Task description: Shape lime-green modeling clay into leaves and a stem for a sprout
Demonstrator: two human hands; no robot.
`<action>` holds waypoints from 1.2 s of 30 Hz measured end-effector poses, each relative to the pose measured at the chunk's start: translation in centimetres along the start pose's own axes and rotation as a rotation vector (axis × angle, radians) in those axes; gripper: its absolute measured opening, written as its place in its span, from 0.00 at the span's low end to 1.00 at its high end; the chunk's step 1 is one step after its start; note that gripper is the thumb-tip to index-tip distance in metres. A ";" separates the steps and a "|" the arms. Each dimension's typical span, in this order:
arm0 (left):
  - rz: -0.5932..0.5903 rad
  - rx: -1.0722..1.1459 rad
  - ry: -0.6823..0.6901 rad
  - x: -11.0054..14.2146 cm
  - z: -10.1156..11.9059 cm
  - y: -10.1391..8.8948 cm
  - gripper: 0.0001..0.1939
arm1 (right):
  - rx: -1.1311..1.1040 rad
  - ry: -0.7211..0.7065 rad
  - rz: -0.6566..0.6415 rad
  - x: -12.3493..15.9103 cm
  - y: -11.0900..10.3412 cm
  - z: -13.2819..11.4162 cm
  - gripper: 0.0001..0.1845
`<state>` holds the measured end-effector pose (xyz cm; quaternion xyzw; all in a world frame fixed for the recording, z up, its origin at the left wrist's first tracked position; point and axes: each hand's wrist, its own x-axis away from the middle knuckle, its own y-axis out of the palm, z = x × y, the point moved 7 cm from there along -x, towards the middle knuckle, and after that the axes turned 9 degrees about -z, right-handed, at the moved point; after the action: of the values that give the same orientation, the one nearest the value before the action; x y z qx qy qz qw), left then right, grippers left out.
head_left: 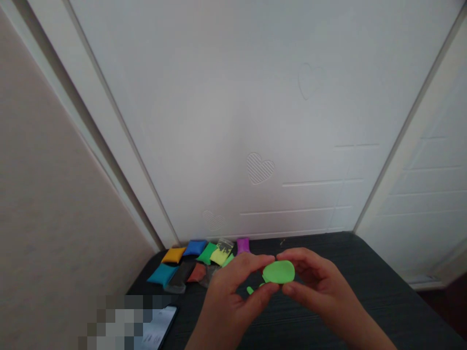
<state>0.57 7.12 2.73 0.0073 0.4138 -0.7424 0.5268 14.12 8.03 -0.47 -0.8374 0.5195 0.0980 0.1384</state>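
My left hand (233, 291) and my right hand (314, 284) are raised over a dark table (383, 296) and together pinch a flat oval piece of bright green clay (279, 271). Thumb and fingertips of each hand press on its edges, left hand on its left side, right hand on its right. A small green clay bit (250, 290) shows just below, between my left thumb and fingers; whether it lies on the table or hangs from the piece I cannot tell.
Several small packets of coloured clay (197, 265) lie at the table's far left, among them orange, blue, green, yellow, purple, teal, black and brown. A phone (160, 325) lies at the near left edge. A white panelled wall (255, 121) stands right behind the table.
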 end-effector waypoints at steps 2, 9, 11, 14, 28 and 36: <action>0.004 -0.009 0.010 0.0 0.1 -0.1 0.16 | -0.006 0.009 -0.006 0.0 0.1 0.2 0.17; 0.015 0.002 -0.014 0.0 0.0 0.0 0.12 | -0.074 0.041 -0.024 0.3 0.2 0.5 0.20; 0.010 0.015 -0.018 0.1 0.0 0.0 0.12 | -0.096 0.048 -0.032 0.4 0.2 0.5 0.20; 0.008 0.034 -0.014 0.3 0.0 0.1 0.13 | -0.126 0.039 -0.056 0.5 0.3 0.2 0.19; 0.012 -0.105 0.103 0.1 1.4 0.0 0.13 | 0.047 0.105 0.033 -0.2 -0.2 -0.4 0.09; 0.013 -0.190 0.164 0.0 1.3 0.6 0.19 | 0.091 0.132 0.058 -0.1 -0.5 -0.1 0.09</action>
<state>1.56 6.23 3.22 0.0205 0.5240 -0.6932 0.4944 14.54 8.27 -0.24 -0.8195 0.5555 0.0227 0.1389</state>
